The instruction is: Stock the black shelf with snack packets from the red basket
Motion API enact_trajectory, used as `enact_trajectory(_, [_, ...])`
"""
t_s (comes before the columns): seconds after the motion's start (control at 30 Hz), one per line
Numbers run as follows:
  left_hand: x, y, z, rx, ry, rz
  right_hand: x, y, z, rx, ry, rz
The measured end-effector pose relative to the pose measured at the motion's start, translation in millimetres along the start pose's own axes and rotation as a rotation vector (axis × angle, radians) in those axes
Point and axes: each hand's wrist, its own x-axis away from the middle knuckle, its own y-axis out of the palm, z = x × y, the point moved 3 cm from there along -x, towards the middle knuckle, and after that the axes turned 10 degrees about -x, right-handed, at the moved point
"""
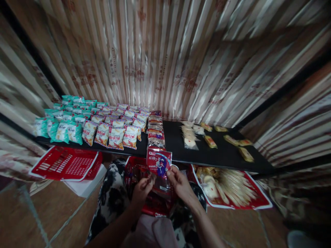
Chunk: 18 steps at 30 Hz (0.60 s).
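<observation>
A red and purple snack packet point(158, 163) with a dark, see-through lower part is held upright over my lap. My right hand point(180, 184) pinches its right edge between thumb and fingers. On the packet's lower left side, my left hand point(141, 189) is closed on a crinkled edge that looks like part of this packet. Beneath both hands, a red basket point(152, 209) between my knees holds more dark red packets, partly hidden by my hands. Just beyond, a row of similar packets point(156, 135) lies on the black shelf point(173, 151).
Left on the shelf stand teal bags point(68, 131) and white-and-red bags point(116, 137). Pale round packs point(190, 136) and yellow packs point(210, 142) lie to the right. Red baskets flank me: one left point(64, 163), one right with long pale packs point(262, 203). A curtain point(155, 58) hangs behind.
</observation>
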Motion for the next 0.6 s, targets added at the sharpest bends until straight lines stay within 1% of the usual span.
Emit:
enact_trajectory(0.07, [0.7,5.2,13.7,0.043,0.047,-0.062,0.1,-1.4,-9.9,-0.098,0.012,0.032])
enact_trajectory(0.13, [-1.0,8.7,25.9,0.017,0.098,-0.083,0.8,-1.7,-16.8,-0.183,0.024,0.049])
enact_trajectory(0.23, [-5.9,11.6,40.1,-0.087,0.171,-0.049,0.9,-2.7,-20.3,-0.265,0.025,0.085])
enact_trajectory(0.33, [-11.8,15.5,50.2,-0.183,0.236,-0.02,-2.3,-7.1,-18.3,-0.351,0.013,0.167])
enact_trajectory(0.5, [-23.3,27.7,68.1,-0.243,0.329,-0.019,-15.5,-16.5,-20.4,-0.476,-0.012,0.266])
enact_trajectory(0.6, [-33.0,35.1,82.3,-0.27,0.385,-0.013,-28.4,-23.1,-25.9,-0.465,-0.024,0.321])
